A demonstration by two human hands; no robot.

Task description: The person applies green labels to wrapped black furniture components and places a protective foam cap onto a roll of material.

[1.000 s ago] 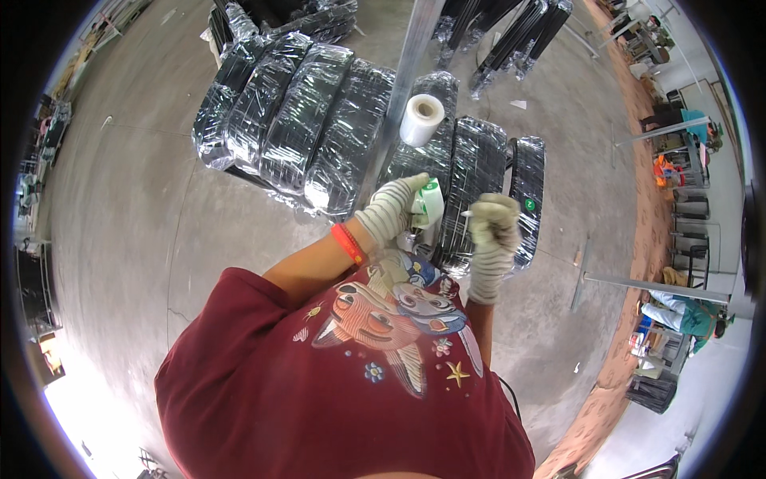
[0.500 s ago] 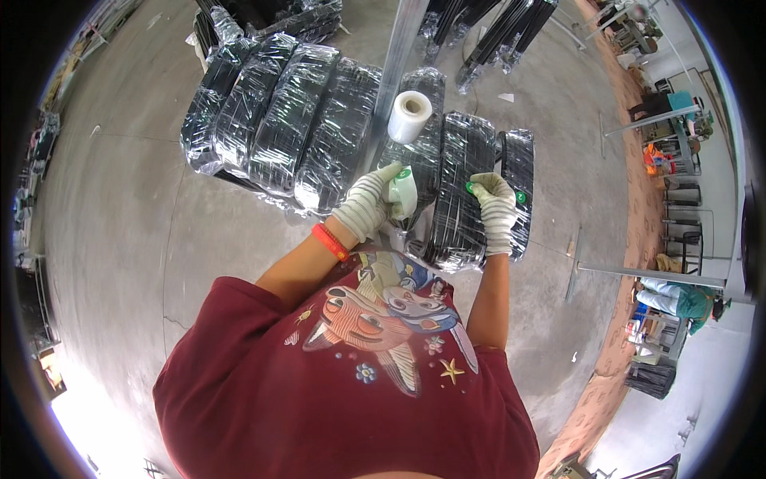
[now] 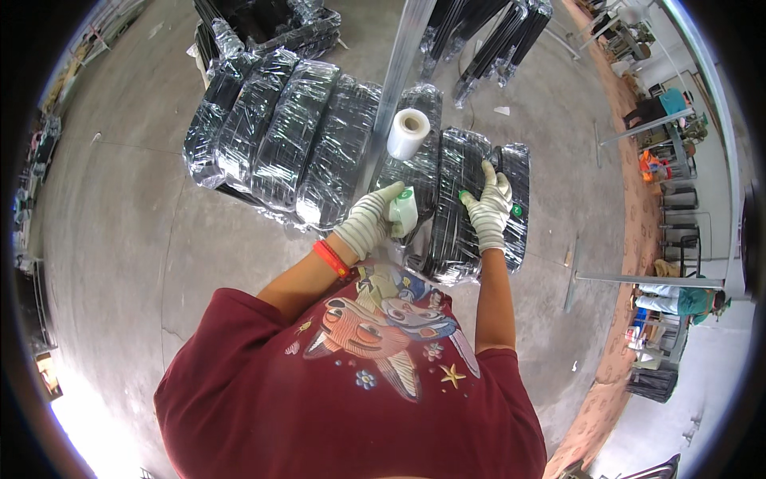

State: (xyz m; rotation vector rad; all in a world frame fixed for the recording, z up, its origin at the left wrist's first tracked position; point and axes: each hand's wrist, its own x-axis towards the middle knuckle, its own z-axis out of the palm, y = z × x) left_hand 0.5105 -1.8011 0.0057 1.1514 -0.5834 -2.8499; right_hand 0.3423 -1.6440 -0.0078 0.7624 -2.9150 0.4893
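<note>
My left hand, in a white knitted glove, is closed around a small strip or roll of white backing paper with round green stickers. My gloved right hand rests with its fingers spread on a film-wrapped black bundle. A bit of green shows at its thumb tip, apparently another sticker pressed against the wrap. Just right of that hand, a round green sticker sits on the rightmost wrapped bundle. Beyond my left hand, a roll of clear stretch film stands on the bundles.
More wrapped black bundles line up to the left. A metal upright rises between the bundles. Black frames stand farther off. At the right, a person in green bends near metal racks, beside a brown floor strip.
My right hand's fingers have gone from curled to spread, and its palm now lies over the bundle with the thumb at the green spot. My left hand still grips the stickers.
</note>
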